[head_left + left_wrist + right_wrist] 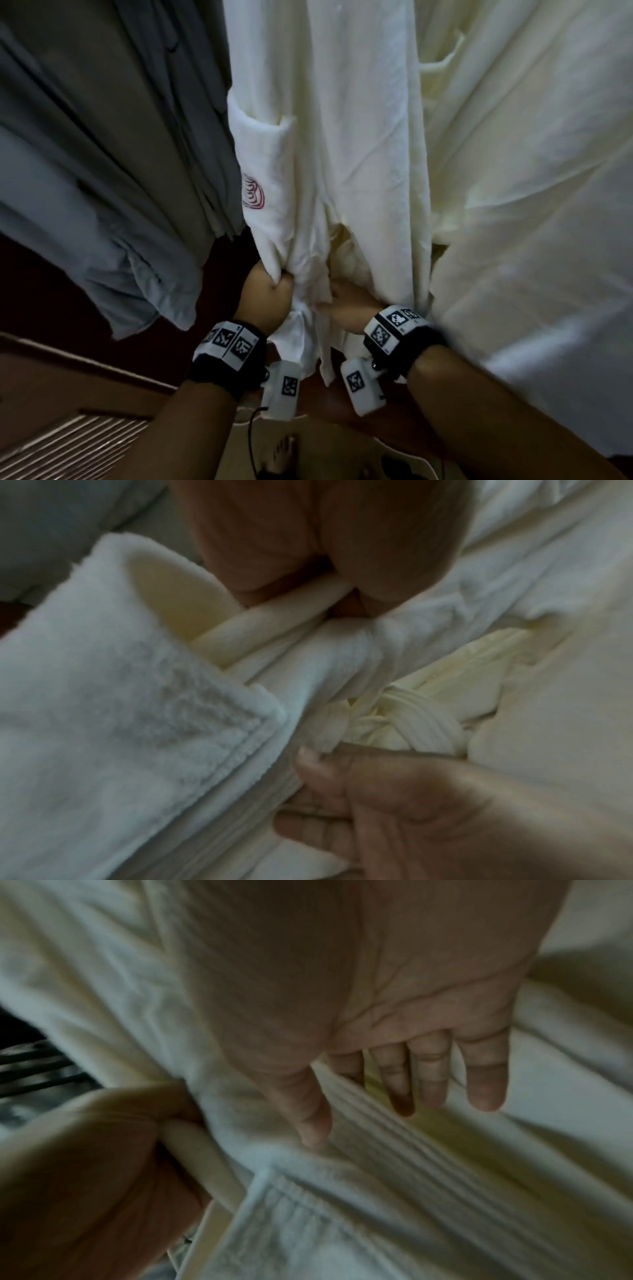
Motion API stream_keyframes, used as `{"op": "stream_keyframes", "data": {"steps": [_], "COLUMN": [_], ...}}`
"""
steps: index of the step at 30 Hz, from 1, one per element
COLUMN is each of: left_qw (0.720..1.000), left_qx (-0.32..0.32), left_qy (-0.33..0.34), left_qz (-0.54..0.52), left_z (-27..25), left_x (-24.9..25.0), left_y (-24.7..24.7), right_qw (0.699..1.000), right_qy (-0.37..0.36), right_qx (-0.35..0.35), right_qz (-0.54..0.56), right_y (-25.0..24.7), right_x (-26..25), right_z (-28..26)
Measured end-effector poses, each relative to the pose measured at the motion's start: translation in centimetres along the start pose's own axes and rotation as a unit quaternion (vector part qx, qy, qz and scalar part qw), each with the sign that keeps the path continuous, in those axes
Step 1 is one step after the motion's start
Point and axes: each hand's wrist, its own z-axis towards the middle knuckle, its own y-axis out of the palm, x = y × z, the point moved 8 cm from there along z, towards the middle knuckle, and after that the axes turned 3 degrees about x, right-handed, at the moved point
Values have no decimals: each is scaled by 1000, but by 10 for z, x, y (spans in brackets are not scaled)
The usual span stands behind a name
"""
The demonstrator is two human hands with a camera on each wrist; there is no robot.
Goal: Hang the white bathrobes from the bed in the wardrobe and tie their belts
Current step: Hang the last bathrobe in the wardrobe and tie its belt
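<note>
Two white bathrobes hang side by side. The nearer bathrobe (342,120) has a pocket with a red emblem (253,195); the second bathrobe (531,171) hangs to its right. My left hand (270,291) grips a rolled strand of the belt (195,1150) at the robe's front. My right hand (349,308) is just to the right, partly tucked under the fabric. In the right wrist view the ribbed belt (411,1150) runs between its thumb and straight fingers (483,1085). White belt ends (298,342) dangle below both hands.
Grey garments (102,154) hang close on the left, beside the nearer robe. Below them is the dark wardrobe floor (68,291) and a slatted wooden panel (68,445). My bare foot (281,452) and a thin black cable (253,438) show at the bottom.
</note>
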Motion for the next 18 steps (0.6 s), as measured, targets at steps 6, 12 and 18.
{"op": "stream_keyframes", "data": {"steps": [6,12,18], "left_qw": [989,996,999], "left_qx": [33,88,-53], "left_qy": [125,-10,2], "left_qz": [67,-6,-2], "left_z": [-5,6,32], "left_x": [20,11,11], "left_y": [-17,-16,22], "right_qw": [991,966,994], "right_qy": [-14,-131,-107], "right_qx": [133,221,-10], "right_qz": [3,27,-10], "right_y": [-30,-75,-44], "right_x": [-2,-26,-22], "right_z": [-25,-86,-104]}}
